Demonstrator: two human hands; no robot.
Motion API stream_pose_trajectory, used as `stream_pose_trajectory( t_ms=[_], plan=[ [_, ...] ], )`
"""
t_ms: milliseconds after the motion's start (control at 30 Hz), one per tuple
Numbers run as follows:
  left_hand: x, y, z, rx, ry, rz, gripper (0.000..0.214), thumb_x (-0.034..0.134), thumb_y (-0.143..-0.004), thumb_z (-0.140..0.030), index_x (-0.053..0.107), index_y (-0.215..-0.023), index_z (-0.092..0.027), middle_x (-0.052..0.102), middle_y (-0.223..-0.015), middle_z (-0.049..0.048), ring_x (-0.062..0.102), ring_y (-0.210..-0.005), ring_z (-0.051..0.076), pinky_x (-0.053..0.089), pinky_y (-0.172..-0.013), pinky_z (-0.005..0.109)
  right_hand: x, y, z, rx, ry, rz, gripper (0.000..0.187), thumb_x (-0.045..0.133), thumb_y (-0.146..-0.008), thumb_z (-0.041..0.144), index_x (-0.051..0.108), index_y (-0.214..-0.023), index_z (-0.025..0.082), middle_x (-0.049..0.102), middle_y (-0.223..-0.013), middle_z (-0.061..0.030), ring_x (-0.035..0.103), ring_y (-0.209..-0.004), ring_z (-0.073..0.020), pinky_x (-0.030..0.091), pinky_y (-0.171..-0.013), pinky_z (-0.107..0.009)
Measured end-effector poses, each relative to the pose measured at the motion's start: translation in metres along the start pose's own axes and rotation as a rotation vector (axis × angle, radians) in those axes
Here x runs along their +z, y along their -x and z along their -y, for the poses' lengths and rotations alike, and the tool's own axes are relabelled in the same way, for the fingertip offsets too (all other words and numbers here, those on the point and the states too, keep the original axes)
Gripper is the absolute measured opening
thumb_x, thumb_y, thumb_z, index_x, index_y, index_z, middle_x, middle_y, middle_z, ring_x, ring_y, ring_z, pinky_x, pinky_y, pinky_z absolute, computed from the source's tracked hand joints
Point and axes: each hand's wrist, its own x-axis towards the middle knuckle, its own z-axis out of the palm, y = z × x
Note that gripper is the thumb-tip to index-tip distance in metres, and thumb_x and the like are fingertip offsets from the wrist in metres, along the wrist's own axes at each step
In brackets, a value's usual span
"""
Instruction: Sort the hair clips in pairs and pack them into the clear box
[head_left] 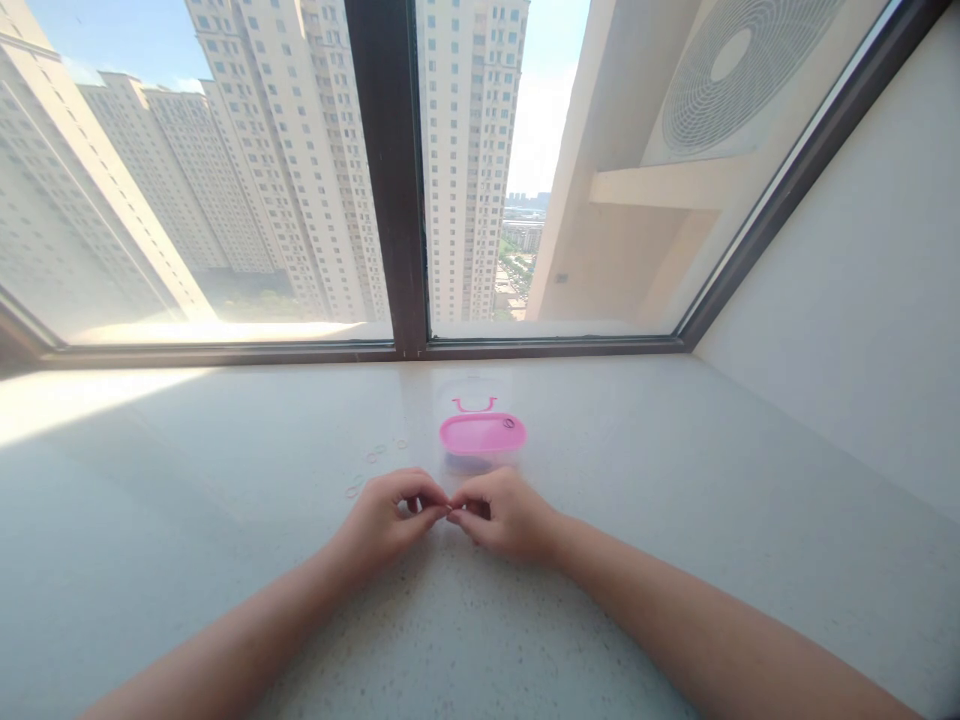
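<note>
Both hands meet just above the pale sill, fingertips touching. My left hand (394,512) is closed in a pinch, thumb against forefinger. Opposite it, my right hand (510,515) pinches in the same way. Whatever sits between the fingertips is too small to make out. Several thin, pale small rings (372,457), like little elastic bands, lie scattered beyond my left hand. Right behind the hands stands a small clear box with a pink lid (480,434), a round dark mark at the lid's right end. Its lower part is partly hidden by my right hand.
A pink handle (475,408) shows behind the lid. The speckled windowsill (675,480) stretches to both sides. Dark window frames (405,200) close off the back, with a white wall (847,280) on the right. Sunlight falls on the far left corner.
</note>
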Motion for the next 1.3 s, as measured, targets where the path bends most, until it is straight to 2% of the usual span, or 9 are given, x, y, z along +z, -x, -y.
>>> stream_pose_trajectory(
  t_ms=[100, 167, 267, 333, 433, 667, 933, 1133, 1300],
  plan=[
    [-0.007, 0.0, 0.004, 0.037, -0.071, 0.007, 0.015, 0.056, -0.084, -0.024, 0.07, -0.083, -0.018, 0.071, -0.08, 0.0047, 0.063, -0.075, 0.019, 0.049, -0.07, 0.03, -0.001, 0.0, -0.001, 0.005, 0.005, -0.014, 0.01, 0.061, -0.078, 0.016, 0.07, -0.074, 0.013, 0.056, -0.053, 0.0022, 0.043, -0.047, -0.0066, 0.032, -0.049, -0.019],
    [-0.014, -0.001, 0.011, 0.062, -0.191, -0.084, 0.015, 0.057, -0.083, -0.025, 0.068, -0.091, -0.018, 0.07, -0.091, 0.007, 0.064, -0.087, 0.022, 0.05, -0.08, 0.034, -0.002, 0.0, -0.001, 0.021, -0.004, -0.021, 0.009, 0.062, -0.077, 0.016, 0.069, -0.074, 0.012, 0.055, -0.053, 0.0025, 0.042, -0.048, -0.0065, 0.033, -0.049, -0.019],
    [-0.024, -0.006, 0.027, -0.001, -0.412, -0.203, 0.014, 0.056, -0.083, -0.027, 0.065, -0.09, -0.018, 0.066, -0.116, 0.012, 0.061, -0.106, 0.028, 0.047, -0.094, 0.043, -0.003, 0.0, -0.002, 0.029, -0.016, -0.006, 0.009, 0.062, -0.076, 0.017, 0.069, -0.073, 0.012, 0.054, -0.054, 0.0024, 0.042, -0.048, -0.0064, 0.034, -0.05, -0.019],
    [-0.029, -0.009, 0.037, -0.034, -0.513, -0.185, 0.02, 0.057, -0.082, -0.028, 0.065, -0.097, -0.018, 0.063, -0.126, 0.0142, 0.057, -0.115, 0.032, 0.044, -0.098, 0.049, -0.003, 0.001, -0.002, 0.024, -0.019, 0.01, 0.009, 0.062, -0.077, 0.017, 0.069, -0.073, 0.012, 0.054, -0.054, 0.0024, 0.042, -0.048, -0.0065, 0.034, -0.05, -0.019],
    [-0.03, -0.012, 0.046, -0.063, -0.576, -0.116, 0.029, 0.054, -0.084, -0.028, 0.065, -0.108, -0.017, 0.06, -0.132, 0.0144, 0.054, -0.123, 0.032, 0.041, -0.102, 0.05, -0.003, 0.001, -0.002, 0.022, -0.021, 0.019, 0.01, 0.062, -0.077, 0.018, 0.069, -0.074, 0.012, 0.054, -0.055, 0.0022, 0.043, -0.049, -0.0067, 0.034, -0.05, -0.019],
    [-0.029, -0.012, 0.046, -0.081, -0.568, -0.089, 0.034, 0.049, -0.087, -0.027, 0.067, -0.114, -0.016, 0.065, -0.128, 0.0129, 0.057, -0.119, 0.029, 0.042, -0.103, 0.046, -0.005, 0.0, -0.001, 0.036, -0.025, 0.026, 0.011, 0.061, -0.078, 0.019, 0.07, -0.075, 0.013, 0.055, -0.056, 0.0016, 0.045, -0.051, -0.0078, 0.035, -0.052, -0.02],
    [-0.028, -0.014, 0.045, -0.073, -0.477, -0.152, 0.034, 0.053, -0.084, -0.027, 0.07, -0.11, -0.014, 0.068, -0.121, 0.0161, 0.06, -0.113, 0.033, 0.043, -0.101, 0.049, -0.006, -0.001, -0.004, 0.038, -0.032, 0.022, 0.011, 0.061, -0.078, 0.019, 0.069, -0.075, 0.013, 0.055, -0.056, 0.0019, 0.044, -0.051, -0.0076, 0.035, -0.051, -0.02],
    [-0.03, -0.011, 0.032, -0.144, -0.298, -0.281, 0.026, 0.057, -0.081, -0.027, 0.071, -0.101, -0.018, 0.073, -0.113, 0.0097, 0.066, -0.106, 0.027, 0.049, -0.098, 0.044, -0.006, 0.0, -0.005, 0.045, -0.023, 0.023, 0.012, 0.06, -0.079, 0.021, 0.068, -0.076, 0.013, 0.055, -0.057, 0.0017, 0.044, -0.051, -0.0077, 0.035, -0.051, -0.02],
    [-0.025, -0.008, 0.019, -0.214, -0.041, -0.273, 0.016, 0.06, -0.081, -0.028, 0.072, -0.082, -0.017, 0.078, -0.089, 0.0073, 0.073, -0.084, 0.023, 0.058, -0.08, 0.035, -0.005, 0.0, -0.003, 0.094, -0.086, 0.039, 0.01, 0.06, -0.08, 0.02, 0.067, -0.078, 0.013, 0.061, -0.057, 0.0002, 0.051, -0.05, -0.0087, 0.038, -0.052, -0.02]
  ],
)
